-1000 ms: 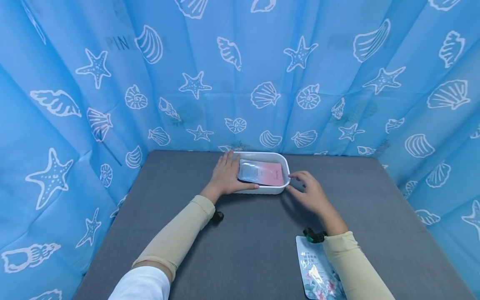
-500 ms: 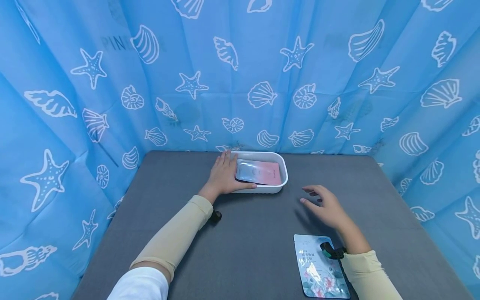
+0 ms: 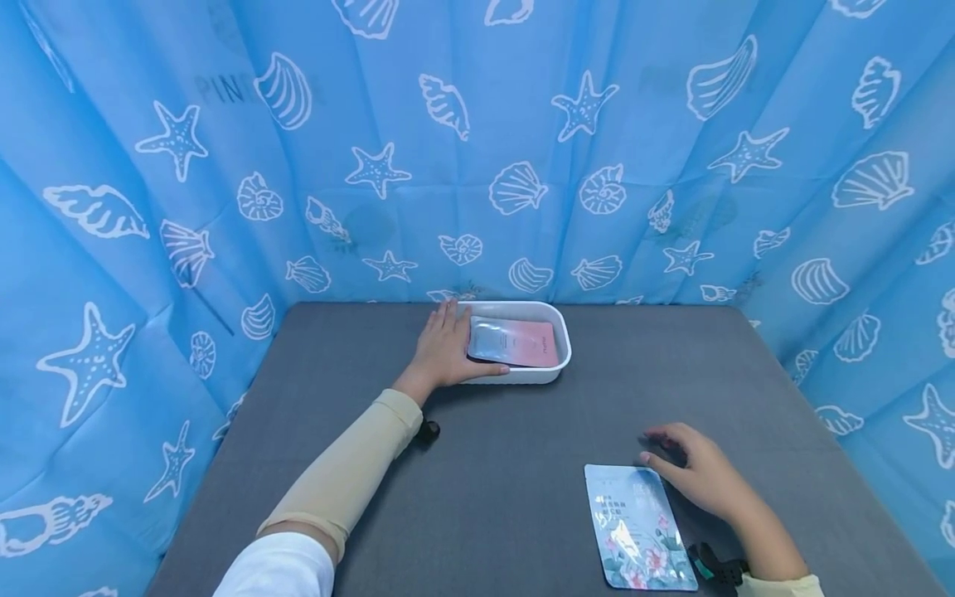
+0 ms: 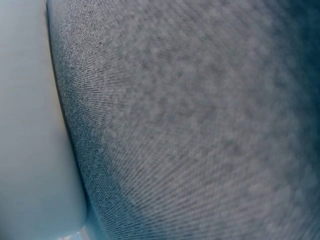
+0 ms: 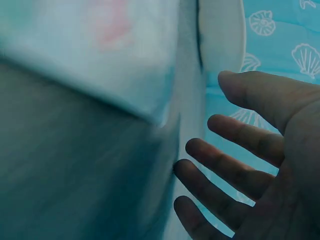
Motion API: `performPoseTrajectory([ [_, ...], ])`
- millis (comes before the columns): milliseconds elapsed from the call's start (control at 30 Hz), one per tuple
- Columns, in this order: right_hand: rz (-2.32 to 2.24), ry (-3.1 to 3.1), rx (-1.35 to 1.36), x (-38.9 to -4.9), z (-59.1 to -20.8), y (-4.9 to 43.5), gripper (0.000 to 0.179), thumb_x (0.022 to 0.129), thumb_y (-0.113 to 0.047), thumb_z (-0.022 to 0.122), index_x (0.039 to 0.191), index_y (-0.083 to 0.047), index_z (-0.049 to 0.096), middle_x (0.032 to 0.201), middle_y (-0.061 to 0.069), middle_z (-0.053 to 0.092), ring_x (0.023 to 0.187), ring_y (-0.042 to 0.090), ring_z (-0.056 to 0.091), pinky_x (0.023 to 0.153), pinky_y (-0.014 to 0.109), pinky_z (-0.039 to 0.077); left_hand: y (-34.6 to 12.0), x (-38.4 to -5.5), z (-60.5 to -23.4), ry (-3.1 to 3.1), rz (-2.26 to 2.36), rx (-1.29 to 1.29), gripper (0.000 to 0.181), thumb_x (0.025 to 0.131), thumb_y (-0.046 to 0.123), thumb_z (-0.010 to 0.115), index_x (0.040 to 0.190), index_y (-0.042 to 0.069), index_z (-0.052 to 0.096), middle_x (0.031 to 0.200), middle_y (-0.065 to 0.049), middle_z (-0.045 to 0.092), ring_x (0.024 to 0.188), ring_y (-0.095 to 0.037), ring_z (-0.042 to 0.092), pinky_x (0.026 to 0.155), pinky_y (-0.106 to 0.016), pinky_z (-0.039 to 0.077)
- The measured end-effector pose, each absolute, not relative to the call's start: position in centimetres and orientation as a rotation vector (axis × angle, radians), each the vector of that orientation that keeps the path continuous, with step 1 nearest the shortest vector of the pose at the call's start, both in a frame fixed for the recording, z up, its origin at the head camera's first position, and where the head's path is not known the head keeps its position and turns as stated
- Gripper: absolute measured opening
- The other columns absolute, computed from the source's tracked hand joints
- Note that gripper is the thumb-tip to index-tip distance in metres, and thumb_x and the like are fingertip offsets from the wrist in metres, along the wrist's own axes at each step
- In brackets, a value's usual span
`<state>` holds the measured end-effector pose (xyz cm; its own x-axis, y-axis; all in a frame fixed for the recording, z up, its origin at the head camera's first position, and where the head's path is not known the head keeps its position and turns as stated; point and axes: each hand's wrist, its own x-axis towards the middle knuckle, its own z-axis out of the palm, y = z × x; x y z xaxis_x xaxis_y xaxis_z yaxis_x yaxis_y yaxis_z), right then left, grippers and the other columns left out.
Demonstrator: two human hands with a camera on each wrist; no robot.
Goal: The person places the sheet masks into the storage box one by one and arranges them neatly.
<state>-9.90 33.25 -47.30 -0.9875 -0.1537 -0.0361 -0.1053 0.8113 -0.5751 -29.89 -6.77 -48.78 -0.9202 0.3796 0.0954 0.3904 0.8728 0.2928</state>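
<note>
A white rectangular box (image 3: 525,376) stands at the table's far side. My left hand (image 3: 440,348) rests on its left end, fingers stretched toward the back rim and thumb laid along the front rim. Inside lies a blue-to-pink sachet (image 3: 515,342), its left edge partly hidden by that hand. The box's pale outer wall (image 4: 30,125) fills the left side of the left wrist view. A pale blue flowered pouch (image 3: 640,526) lies flat near the front right. Just beyond its upper right corner is my right hand (image 3: 701,468), holding nothing, fingers loosely bent and spread apart from the thumb.
Grey cloth covers the table (image 3: 358,489). A blue curtain (image 3: 477,149) with white shells and starfish hangs right behind the box and along both sides.
My right hand has left the box's right end and moved back toward me and rightward, beside the flowered pouch. The left hand stays on the box.
</note>
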Motion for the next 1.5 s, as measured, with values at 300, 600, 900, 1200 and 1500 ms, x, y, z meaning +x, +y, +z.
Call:
performPoseTrajectory([
  [300, -0.815, 2.940, -0.077, -7.3, -47.8, 33.7, 0.043, 0.098, -0.034, 0.078, 0.127, -0.002, 0.072, 0.119, 0.012, 0.072, 0.104, 0.027, 0.069, 0.087, 0.054, 0.059, -6.9, -30.1, -48.9, -2.997, -0.463, -0.616, 0.139, 0.072, 0.100, 0.055, 0.171, 0.010, 0.016, 0.180, -0.015, 0.005, 0.167, -0.038, 0.006, 0.135, -0.055, 0.009],
  [600, -0.703, 2.886, -0.027, -6.0, -47.4, 32.9, 0.061, 0.092, -0.050, 0.081, 0.132, -0.004, 0.071, 0.124, 0.017, 0.069, 0.112, 0.037, 0.068, 0.092, 0.063, 0.056, -6.9, -30.1, -48.7, -3.008, -0.483, -0.612, 0.141, 0.070, 0.101, 0.056, 0.171, 0.010, 0.016, 0.180, -0.016, 0.004, 0.167, -0.038, 0.006, 0.136, -0.054, 0.009],
  [900, -0.543, 2.906, 0.003, -4.9, -47.5, 31.4, 0.090, 0.080, -0.078, 0.075, 0.137, -0.008, 0.069, 0.133, 0.020, 0.063, 0.115, 0.042, 0.061, 0.085, 0.065, 0.055, -6.8, -30.0, -48.7, -3.006, -0.481, -0.615, 0.140, 0.071, 0.100, 0.057, 0.171, 0.010, 0.016, 0.180, -0.016, 0.005, 0.167, -0.038, 0.006, 0.136, -0.054, 0.009],
  [1200, -0.545, 2.898, 0.029, -4.8, -47.8, 30.8, 0.086, 0.081, -0.074, 0.078, 0.137, -0.010, 0.069, 0.134, 0.021, 0.063, 0.116, 0.042, 0.061, 0.085, 0.064, 0.055, -6.9, -30.0, -48.8, -3.011, -0.487, -0.619, 0.140, 0.072, 0.100, 0.056, 0.172, 0.011, 0.014, 0.180, -0.015, 0.002, 0.167, -0.039, 0.006, 0.136, -0.054, 0.009],
  [1500, -0.576, 2.908, 0.025, -4.8, -47.5, 30.7, 0.080, 0.083, -0.065, 0.082, 0.138, -0.009, 0.068, 0.132, 0.021, 0.064, 0.117, 0.042, 0.061, 0.089, 0.065, 0.054, -6.9, -30.0, -48.9, -3.021, -0.490, -0.621, 0.141, 0.071, 0.101, 0.055, 0.172, 0.011, 0.013, 0.180, -0.015, 0.001, 0.167, -0.038, 0.004, 0.136, -0.054, 0.007],
])
